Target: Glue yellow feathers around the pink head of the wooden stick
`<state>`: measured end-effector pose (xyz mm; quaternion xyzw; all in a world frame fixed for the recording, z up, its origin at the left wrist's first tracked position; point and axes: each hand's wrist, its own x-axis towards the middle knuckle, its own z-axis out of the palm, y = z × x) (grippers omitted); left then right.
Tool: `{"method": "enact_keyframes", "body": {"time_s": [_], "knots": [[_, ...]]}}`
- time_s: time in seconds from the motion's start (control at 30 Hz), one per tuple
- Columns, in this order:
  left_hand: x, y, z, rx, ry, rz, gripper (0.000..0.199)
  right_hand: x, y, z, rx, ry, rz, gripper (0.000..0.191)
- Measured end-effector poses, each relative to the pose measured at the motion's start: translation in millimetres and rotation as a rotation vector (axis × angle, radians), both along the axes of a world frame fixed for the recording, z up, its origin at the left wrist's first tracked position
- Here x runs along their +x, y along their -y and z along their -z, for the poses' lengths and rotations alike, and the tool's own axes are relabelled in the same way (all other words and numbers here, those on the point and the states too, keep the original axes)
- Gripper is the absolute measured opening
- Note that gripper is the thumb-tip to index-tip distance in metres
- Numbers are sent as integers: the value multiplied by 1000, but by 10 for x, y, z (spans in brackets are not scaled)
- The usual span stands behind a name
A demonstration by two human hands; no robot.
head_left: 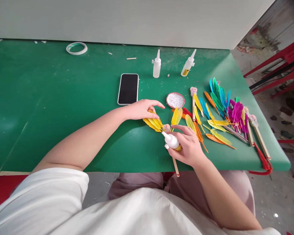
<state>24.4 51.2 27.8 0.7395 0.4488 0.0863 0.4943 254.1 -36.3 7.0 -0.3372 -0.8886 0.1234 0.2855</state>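
Note:
In the head view my right hand [189,147] is closed around a small white glue bottle [171,139], tilted so its nozzle points up and left at a stick piece. That piece has a pinkish head [166,128] and a wooden stick [175,166] running toward the table's front edge. Yellow feathers [154,122] fan out to the left of the head, and another yellow feather pair [176,116] stands on its right. My left hand [145,109] hovers over the left feathers, index finger stretched out and thumb near them; whether it touches them I cannot tell.
Loose feathers [219,122] in several colours lie to the right, among sticks with red tassels [262,160]. A round lid of white beads [175,100], a phone [128,89], two glue bottles [156,67] and a tape roll [76,48] are on the green table [51,94].

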Motion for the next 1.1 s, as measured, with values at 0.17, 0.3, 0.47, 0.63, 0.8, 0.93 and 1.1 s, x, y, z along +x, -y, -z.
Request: {"method": "enact_keyframes", "body": {"time_s": [0.17, 0.3, 0.47, 0.63, 0.8, 0.93, 1.1], "knots": [[41, 15, 28, 13, 12, -21, 48, -17, 9, -7, 47, -9, 6, 30], [49, 24, 22, 23, 6, -18, 47, -12, 11, -5, 60, -9, -7, 34], [54, 31, 33, 46, -2, -19, 47, -23, 20, -14, 44, 37, 9, 30], [58, 29, 41, 54, -12, -30, 47, -41, 25, -28, 51, 62, 40, 26], [58, 27, 37, 42, -11, -29, 47, -53, 9, -26, 47, 77, 41, 25], [56, 25, 28, 43, -13, -27, 46, -59, -1, -13, 34, 73, 40, 23], [52, 28, 25, 42, -19, -36, 44, -63, -6, -15, 14, 72, 43, 19]]}}
